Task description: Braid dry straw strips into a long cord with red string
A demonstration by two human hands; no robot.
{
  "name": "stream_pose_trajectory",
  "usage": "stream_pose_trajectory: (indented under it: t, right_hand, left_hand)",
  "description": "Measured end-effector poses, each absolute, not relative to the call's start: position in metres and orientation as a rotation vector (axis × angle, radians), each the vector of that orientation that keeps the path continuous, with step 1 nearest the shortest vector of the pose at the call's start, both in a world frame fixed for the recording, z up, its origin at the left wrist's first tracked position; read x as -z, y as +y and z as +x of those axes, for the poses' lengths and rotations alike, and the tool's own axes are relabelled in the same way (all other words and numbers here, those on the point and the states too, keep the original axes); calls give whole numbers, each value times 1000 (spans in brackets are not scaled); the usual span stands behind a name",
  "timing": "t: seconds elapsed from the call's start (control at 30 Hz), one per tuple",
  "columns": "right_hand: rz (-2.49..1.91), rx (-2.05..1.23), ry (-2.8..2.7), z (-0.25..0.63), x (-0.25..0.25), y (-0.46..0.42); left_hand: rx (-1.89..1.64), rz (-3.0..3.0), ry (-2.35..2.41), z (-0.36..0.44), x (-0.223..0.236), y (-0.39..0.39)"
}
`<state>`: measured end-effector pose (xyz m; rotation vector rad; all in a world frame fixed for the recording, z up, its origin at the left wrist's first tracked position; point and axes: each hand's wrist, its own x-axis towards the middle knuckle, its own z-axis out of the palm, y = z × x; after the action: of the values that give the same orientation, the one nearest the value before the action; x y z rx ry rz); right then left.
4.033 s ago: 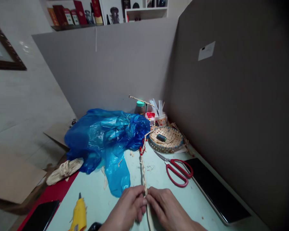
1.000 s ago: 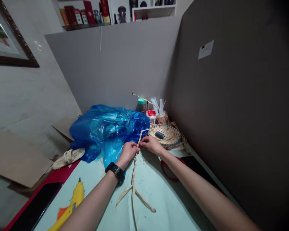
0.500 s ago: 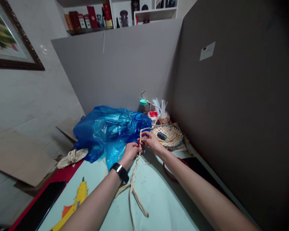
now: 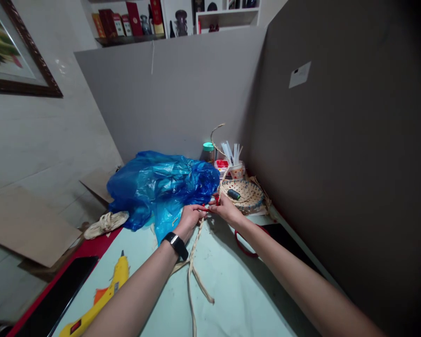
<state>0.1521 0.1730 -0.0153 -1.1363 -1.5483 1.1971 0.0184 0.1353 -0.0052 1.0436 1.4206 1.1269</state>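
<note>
A pale braided straw cord (image 4: pixel 195 245) runs from my left hand down the table, with loose strands spreading at its lower end. Its other part (image 4: pixel 215 140) rises and curls above my right hand. My left hand (image 4: pixel 191 217), with a black watch on the wrist, is closed on the braid. Close beside it, my right hand (image 4: pixel 226 208) has its fingers bent around the upper stretch of the same cord. Small bits of red (image 4: pixel 204 209) show between the fingertips; their kind is unclear. The fingers partly hide the middle of the braid.
A crumpled blue plastic bag (image 4: pixel 161 180) lies left of the hands. A woven basket (image 4: pixel 250 194) holds a dark thread spool (image 4: pixel 233 194). A yellow glue gun (image 4: pixel 114 285), a straw sandal (image 4: pixel 105 224), a green-lidded jar (image 4: pixel 208 152) and a red ring (image 4: pixel 243 248) are around.
My right hand has turned and drawn the upper part of the cord to the right, so its curl stands differently. More red shows at the fingertips. My left hand stays nearly in place.
</note>
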Motion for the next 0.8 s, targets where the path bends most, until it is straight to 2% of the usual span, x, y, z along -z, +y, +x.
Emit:
stream_pose_trajectory:
  t: [0.37,0.6,0.8]
  right_hand:
    - [-1358,-971,-1896,181,9,169]
    - [-1483,-685,-1802,157,-4,172]
    - [-1405,-801,-1698,138,5,187]
  left_hand:
    - [-1127,996,1366,14,11,141]
    - [-1117,1014,1335,13,12,141]
    - [-1105,1039,1329,12,11,140]
